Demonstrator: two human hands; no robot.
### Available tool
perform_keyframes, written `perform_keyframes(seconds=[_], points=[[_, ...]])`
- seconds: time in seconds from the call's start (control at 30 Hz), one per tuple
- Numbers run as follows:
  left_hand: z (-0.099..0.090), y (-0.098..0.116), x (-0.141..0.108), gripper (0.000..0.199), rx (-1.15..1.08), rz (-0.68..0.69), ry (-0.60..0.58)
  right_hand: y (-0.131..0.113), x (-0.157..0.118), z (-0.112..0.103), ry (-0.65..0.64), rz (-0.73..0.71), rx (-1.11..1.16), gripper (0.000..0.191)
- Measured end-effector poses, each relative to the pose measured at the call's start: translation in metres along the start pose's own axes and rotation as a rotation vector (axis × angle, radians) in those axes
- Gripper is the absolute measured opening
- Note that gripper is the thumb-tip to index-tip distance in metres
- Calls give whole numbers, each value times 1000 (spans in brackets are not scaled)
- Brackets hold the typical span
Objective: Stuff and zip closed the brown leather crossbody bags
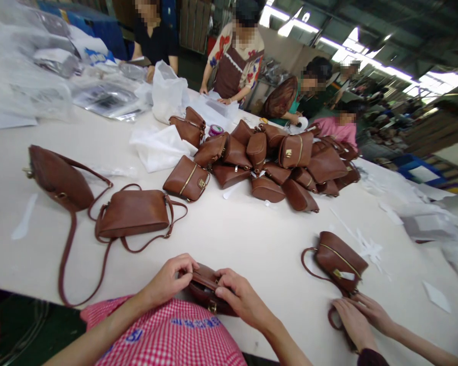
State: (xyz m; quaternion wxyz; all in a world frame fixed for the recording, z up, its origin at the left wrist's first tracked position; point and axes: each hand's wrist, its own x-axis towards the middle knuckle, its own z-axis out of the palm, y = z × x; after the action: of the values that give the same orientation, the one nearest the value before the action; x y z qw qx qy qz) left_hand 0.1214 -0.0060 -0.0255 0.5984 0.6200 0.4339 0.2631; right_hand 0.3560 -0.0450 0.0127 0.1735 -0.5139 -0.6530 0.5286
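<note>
A brown bag (pixel 203 296) sits between the person's two hands at the near edge of the pale surface (pixel 267 244), just in front of a red-and-white checked garment (pixel 175 335). The left fingers (pixel 185 263) are bent at the bag's upper left, thumb and fingertips pinching one end of a narrow brown strip (pixel 204 280) that runs across its top. The right fingers (pixel 226 278) curl over the bag's right side, thumb against them, closed on the strip's other end. Most of the bag shows in the gap between the hands; its right part lies under the right fingers. Whether the strip is a strap or a fold of the bag's own edge cannot be told.

The bag is smooth, slightly glossy and reddish brown, with a rounded back edge. A small gold-coloured metal fitting (pixel 212 307) is on its near side, below the strip and close to the right fingers. The area under the strip is dark, and finer detail there is hard to make out.

To the left, a similar bag (pixel 133 212) lies with its straps loose around it, well apart from the left fingers. Farther back is a heap of brown bags (pixel 267 165).
</note>
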Motion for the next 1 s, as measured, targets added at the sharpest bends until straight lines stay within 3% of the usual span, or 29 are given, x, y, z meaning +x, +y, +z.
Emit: perform_keyframes(seconds=[0.17,0.37,0.53,0.7,0.83,1.0], points=[[-2,-4,-1,9,-99,-16,-7,-4,-2,8,29,-3,-8,15],[-4,-17,-5,11,-194,-29,-29,-7,-2,10,70,-27,45,29],[-2,-19,-5,12,-259,-44,-25,2,3,8,100,-20,31,15],[-3,-16,-7,13,-277,-52,-34,0,4,-1,-6,-65,-215,38],[-4,-20,-7,13,-336,-70,-56,-8,6,-5,-59,-41,-422,27],[-5,-24,-8,9,-324,-67,-67,-19,5,-10,-185,-110,-555,20]])
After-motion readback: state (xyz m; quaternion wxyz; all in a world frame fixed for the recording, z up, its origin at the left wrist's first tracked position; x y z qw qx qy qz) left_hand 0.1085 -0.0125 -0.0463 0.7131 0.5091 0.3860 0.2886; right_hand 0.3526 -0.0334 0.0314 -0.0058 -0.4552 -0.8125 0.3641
